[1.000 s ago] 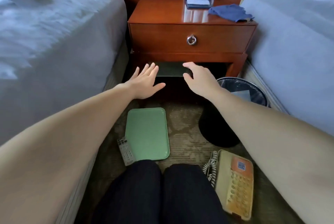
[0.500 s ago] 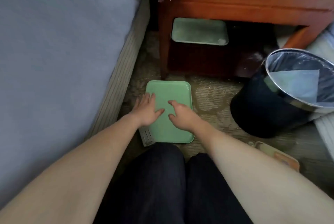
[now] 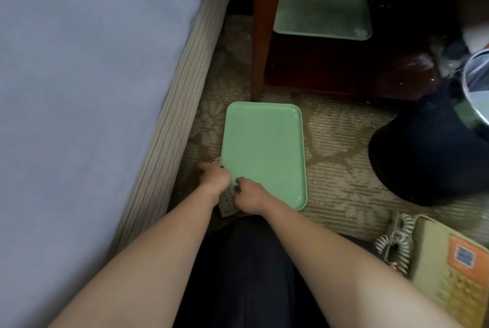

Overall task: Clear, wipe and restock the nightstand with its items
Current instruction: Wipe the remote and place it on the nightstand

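A grey remote control (image 3: 227, 202) lies on the carpet against the near left edge of a green tray (image 3: 264, 153). My left hand (image 3: 215, 177) curls over the remote's upper part, and my right hand (image 3: 248, 196) grips its right side at the tray's near left corner. Most of the remote is hidden under my hands. A second green tray (image 3: 321, 14) sits on the lower shelf of the wooden nightstand (image 3: 258, 49). A beige telephone (image 3: 449, 274) with a coiled cord lies on the floor at the lower right.
A bed (image 3: 79, 89) with a grey cover runs along the left, close to the remote. A black waste bin (image 3: 428, 147) stands on the carpet to the right of the tray. My dark-trousered knees (image 3: 238, 274) are just behind my hands.
My hands dropped from the nightstand's lower shelf to the floor tray, then slid left and back onto the remote. My view has moved lower and closer to the floor.
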A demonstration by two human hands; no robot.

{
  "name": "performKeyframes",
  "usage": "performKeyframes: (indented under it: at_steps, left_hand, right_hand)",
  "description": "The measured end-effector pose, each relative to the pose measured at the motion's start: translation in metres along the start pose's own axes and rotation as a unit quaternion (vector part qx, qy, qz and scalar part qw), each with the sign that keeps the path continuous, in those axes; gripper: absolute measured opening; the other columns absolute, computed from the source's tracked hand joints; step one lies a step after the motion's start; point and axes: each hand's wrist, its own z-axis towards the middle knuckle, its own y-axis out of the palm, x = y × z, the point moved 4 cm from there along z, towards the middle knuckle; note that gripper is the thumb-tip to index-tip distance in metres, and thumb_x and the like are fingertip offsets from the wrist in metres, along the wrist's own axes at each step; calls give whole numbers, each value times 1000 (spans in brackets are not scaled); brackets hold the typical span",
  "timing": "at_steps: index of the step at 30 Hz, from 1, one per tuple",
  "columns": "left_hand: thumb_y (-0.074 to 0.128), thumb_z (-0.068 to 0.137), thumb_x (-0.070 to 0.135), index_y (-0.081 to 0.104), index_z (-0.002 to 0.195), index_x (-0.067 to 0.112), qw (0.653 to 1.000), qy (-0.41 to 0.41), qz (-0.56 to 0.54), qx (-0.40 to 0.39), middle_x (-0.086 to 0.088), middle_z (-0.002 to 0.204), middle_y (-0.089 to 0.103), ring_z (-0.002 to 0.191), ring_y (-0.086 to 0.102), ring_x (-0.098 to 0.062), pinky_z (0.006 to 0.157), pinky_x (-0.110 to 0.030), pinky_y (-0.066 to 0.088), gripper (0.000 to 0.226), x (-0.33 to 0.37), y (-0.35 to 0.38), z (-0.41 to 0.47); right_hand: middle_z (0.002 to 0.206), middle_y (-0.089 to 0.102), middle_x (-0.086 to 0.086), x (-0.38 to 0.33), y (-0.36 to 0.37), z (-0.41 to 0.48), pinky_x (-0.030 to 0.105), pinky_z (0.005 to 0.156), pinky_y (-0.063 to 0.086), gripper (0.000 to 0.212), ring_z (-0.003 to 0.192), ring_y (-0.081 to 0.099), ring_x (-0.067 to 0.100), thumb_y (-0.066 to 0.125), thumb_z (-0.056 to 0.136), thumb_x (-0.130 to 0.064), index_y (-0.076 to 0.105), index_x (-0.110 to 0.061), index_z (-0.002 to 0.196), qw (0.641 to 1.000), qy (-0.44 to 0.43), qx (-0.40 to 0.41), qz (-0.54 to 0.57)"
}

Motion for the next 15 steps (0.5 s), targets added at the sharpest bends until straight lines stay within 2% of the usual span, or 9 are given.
performKeyframes:
  at_steps: [2, 3, 6, 10, 15]
  left_hand:
    - [49, 92, 11, 52, 126, 2, 1000, 7, 7, -8, -14, 116, 60, 103, 59, -30, 88, -34, 51, 36, 2, -1, -3]
    - [47, 94, 12, 59, 118, 3, 1000, 19, 12, -11, -14, 110, 63, 100, 60, -30, 85, -34, 51, 28, 5, -1, -6]
    - [42, 98, 13, 62, 108, 6, 999, 46, 28, -3, -12, 102, 62, 99, 60, -30, 87, -36, 51, 23, 16, -1, -13]
    - [40, 93, 8, 65, 103, 3, 997, 67, 10, -22, -15, 103, 66, 96, 64, -32, 89, -43, 55, 28, 34, 1, -20]
    - [54, 90, 16, 67, 95, 12, 993, 102, -28, -56, -11, 101, 70, 93, 66, -27, 89, -46, 57, 14, 63, 12, -26]
  right_hand:
    - [131, 56, 19, -3, 2, 2, 28, 86, 43, 38, 119, 54, 33, 46, 93, -11, 54, -3, 129, 999, 10, 2, 40]
    - [126, 60, 19, -3, 1, 2, 26, 81, 42, 35, 115, 57, 32, 46, 91, -9, 58, -2, 123, 998, 14, 3, 66]
    - [117, 65, 18, -3, -9, 1, 26, 77, 42, 30, 110, 60, 32, 50, 87, -8, 66, -2, 112, 991, 18, 26, 126]
    - [114, 67, 18, 0, -36, -9, 32, 88, 48, 29, 109, 61, 32, 53, 86, -6, 68, -3, 110, 985, 14, 62, 162]
    - [110, 68, 16, 0, -81, -38, 34, 90, 49, 27, 105, 61, 30, 52, 87, -5, 70, -4, 106, 975, 10, 112, 190]
